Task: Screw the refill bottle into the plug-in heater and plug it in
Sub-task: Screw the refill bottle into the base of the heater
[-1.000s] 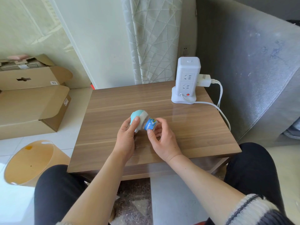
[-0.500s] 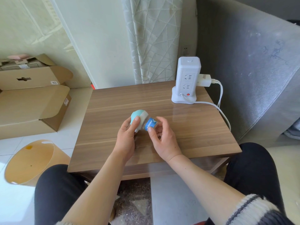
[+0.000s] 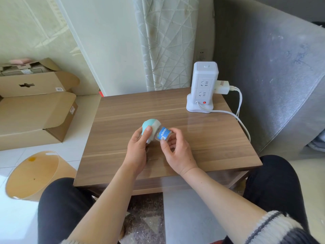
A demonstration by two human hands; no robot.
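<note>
Head view: wooden table [image 3: 202,138] between curtain and grey sofa; white socket tower [image 3: 202,87] stands at its far right corner. Above the table's middle I see my left hand [image 3: 137,152] wrapped around the teal-and-white plug-in heater [image 3: 152,126], thumb pressed on its shell. My right hand [image 3: 177,152] pinches the blue-labelled refill bottle [image 3: 164,135], its neck meeting the heater's base.

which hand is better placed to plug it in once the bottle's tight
Left, probably: the left hand grips the heater, while the right hand only pinches the bottle. The power tower sits far right, though.
</note>
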